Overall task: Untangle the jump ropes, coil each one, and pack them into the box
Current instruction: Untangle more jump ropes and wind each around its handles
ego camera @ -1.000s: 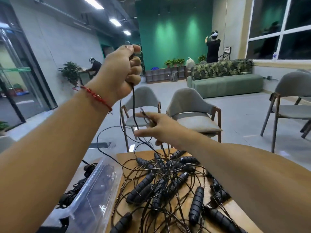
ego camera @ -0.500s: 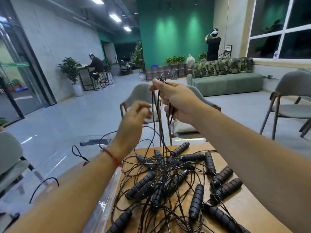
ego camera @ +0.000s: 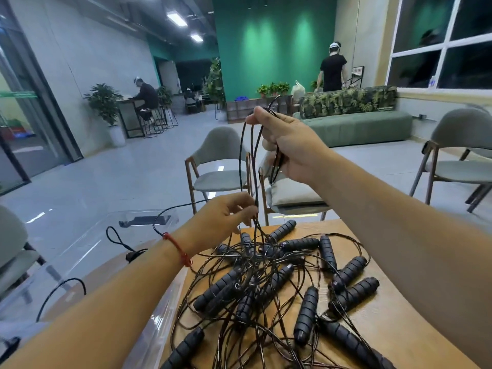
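A tangle of black jump ropes (ego camera: pixel 269 278) with several ribbed black handles lies on the wooden table (ego camera: pixel 394 334). My right hand (ego camera: pixel 287 145) is raised above the pile and grips looped strands of thin black cord (ego camera: pixel 241 161). My left hand (ego camera: pixel 226 217), lower and just above the pile's far edge, pinches the same hanging strands between fingers and thumb. The clear plastic box (ego camera: pixel 87 249) stands at the table's left side, and a few loops of cord and a dark handle lie in it.
Two grey chairs (ego camera: pixel 221 166) stand just beyond the table, and another chair (ego camera: pixel 458 155) is at the right. A green sofa (ego camera: pixel 356 126) is further back. People stand and sit far off in the room.
My left hand has come down from high up to the strands just above the pile. My right hand has risen from low over the pile and now holds cord loops up high.
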Demonstrator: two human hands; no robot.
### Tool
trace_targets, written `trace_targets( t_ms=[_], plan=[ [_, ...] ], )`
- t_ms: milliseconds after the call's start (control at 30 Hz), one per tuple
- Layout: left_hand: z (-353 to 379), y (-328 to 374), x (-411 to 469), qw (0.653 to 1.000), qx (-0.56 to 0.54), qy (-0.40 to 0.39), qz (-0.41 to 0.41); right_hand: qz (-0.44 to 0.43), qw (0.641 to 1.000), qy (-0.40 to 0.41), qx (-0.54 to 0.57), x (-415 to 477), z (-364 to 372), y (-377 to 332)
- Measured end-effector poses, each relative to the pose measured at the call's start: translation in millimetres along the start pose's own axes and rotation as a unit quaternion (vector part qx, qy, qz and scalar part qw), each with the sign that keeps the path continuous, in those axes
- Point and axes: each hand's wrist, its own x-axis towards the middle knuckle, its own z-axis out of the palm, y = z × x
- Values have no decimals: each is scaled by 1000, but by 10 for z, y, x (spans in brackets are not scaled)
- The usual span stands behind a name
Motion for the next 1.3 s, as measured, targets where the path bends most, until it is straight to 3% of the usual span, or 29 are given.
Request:
trace_targets(
  t_ms=[167, 367, 500, 567, 667, 867, 1033, 1167, 1233, 1300],
  plan=[
    [-271, 186, 149, 982, -27, 184, 15, 3, 997, 25, -66, -8, -194, 40],
    [-861, 593, 472, 962, -65, 261, 38, 38, 990, 38, -129, -124, -375, 423],
    [-1149, 747, 638, 936, 1, 341, 87, 91, 974, 42, -201, -196, -401, 654],
    [-1245, 656, 674, 925, -2, 372, 73, 114, 979, 82, -147, -204, -465, 656],
    [-1358, 352, 627, 915, 69, 396, 16, 117, 980, 152, 55, -180, -697, 525],
    [-1420, -104, 417, 905, 245, 335, -88, 34, 917, 275, 287, -124, -1129, 265],
    [-1561, -345, 292, 822, 408, 362, -164, -7, 842, 424, 334, -101, -1400, 212],
    [-1793, -549, 160, 782, 477, 352, -190, -86, 796, 452, 394, -138, -1686, 105],
    [-1859, -658, 103, 778, 483, 348, -201, -102, 799, 444, 393, -151, -1804, 86],
    [-1813, -682, 98, 807, 433, 352, -191, -57, 846, 411, 334, -143, -1767, 139]
  ],
)
